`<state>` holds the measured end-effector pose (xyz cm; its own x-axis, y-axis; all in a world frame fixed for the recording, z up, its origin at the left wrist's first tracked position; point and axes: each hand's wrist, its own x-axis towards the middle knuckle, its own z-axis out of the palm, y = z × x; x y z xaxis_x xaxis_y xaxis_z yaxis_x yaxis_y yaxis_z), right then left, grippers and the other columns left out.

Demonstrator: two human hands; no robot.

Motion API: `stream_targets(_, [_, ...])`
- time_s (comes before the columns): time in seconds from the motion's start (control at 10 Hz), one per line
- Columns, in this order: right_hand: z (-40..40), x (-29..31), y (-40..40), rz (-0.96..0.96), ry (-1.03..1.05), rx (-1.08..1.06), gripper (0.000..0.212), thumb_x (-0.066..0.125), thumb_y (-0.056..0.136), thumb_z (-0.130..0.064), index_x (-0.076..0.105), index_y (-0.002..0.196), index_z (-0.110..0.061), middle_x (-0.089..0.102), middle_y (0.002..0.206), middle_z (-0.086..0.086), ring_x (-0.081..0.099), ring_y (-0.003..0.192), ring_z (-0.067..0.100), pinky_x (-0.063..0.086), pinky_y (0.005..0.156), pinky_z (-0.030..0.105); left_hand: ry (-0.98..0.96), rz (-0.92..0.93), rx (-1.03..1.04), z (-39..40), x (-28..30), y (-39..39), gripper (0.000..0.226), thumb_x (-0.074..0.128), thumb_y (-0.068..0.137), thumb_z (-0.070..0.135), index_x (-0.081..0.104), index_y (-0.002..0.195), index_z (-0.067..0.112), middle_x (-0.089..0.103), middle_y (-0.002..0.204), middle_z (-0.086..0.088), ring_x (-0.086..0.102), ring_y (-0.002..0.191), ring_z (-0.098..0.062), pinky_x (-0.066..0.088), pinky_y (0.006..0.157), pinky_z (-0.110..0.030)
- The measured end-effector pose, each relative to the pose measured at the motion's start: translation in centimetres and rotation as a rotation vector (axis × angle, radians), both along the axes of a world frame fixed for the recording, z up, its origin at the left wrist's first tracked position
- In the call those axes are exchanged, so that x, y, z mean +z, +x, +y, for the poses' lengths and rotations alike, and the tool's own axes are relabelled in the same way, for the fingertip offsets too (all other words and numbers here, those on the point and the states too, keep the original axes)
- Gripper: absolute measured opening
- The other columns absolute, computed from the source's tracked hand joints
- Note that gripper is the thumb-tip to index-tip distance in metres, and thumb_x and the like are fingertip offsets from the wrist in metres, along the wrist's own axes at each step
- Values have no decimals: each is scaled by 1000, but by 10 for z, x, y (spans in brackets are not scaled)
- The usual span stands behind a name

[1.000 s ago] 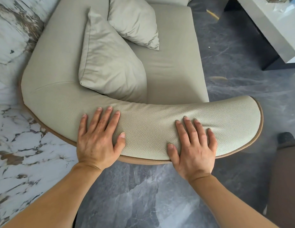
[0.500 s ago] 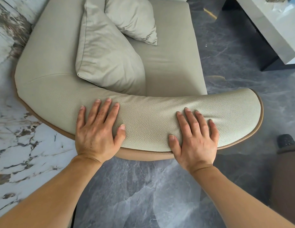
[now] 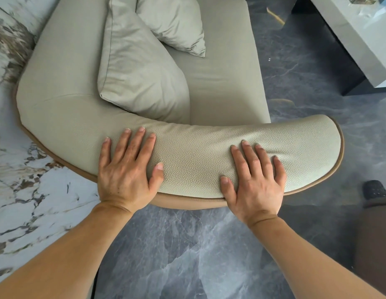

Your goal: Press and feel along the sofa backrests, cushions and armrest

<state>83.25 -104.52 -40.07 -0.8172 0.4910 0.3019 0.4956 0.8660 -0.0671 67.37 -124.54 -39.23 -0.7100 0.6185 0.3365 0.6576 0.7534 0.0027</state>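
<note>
A pale green sofa fills the upper middle of the head view. Its curved, pebbled armrest [image 3: 194,154] with tan piping runs across the centre. My left hand [image 3: 127,169] lies flat on the armrest's left part, fingers spread. My right hand [image 3: 255,180] lies flat on its right part, palm pushing into the padding so the leather dents around it. A large loose cushion [image 3: 140,72] leans against the backrest [image 3: 64,67], with a smaller cushion [image 3: 177,22] behind it on the seat [image 3: 226,83].
Dark grey marble floor [image 3: 187,255] lies under my arms. A white veined marble wall [image 3: 26,201] is at the left. A low white table [image 3: 349,39] on a dark base stands at the upper right. A dark slipper [image 3: 374,188] shows at the right edge.
Both hands stay flat on the armrest in nearly the same spots. The view has shifted slightly, and the right hand presses a little deeper.
</note>
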Motion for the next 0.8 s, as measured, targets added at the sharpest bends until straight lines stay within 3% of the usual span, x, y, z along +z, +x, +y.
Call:
stream_targets(0.6, [0, -9, 1, 72, 6, 3, 67, 27, 91, -60, 45, 142, -21, 48, 146, 3, 39, 137, 29, 22, 112, 55, 13, 17, -1, 0, -8, 2, 59, 31, 90, 44, 47, 139, 16, 48, 146, -9, 40, 136, -32, 22, 112, -58])
stream_targets(0.8, [-2, 1, 4, -53, -88, -6, 71, 13, 91, -64, 24, 150, -27, 28, 158, -1, 17, 146, 24, 7, 117, 51, -65, -77, 58, 2, 6, 8, 63, 19, 92, 50, 35, 144, 18, 37, 152, -10, 27, 141, -33, 12, 114, -59])
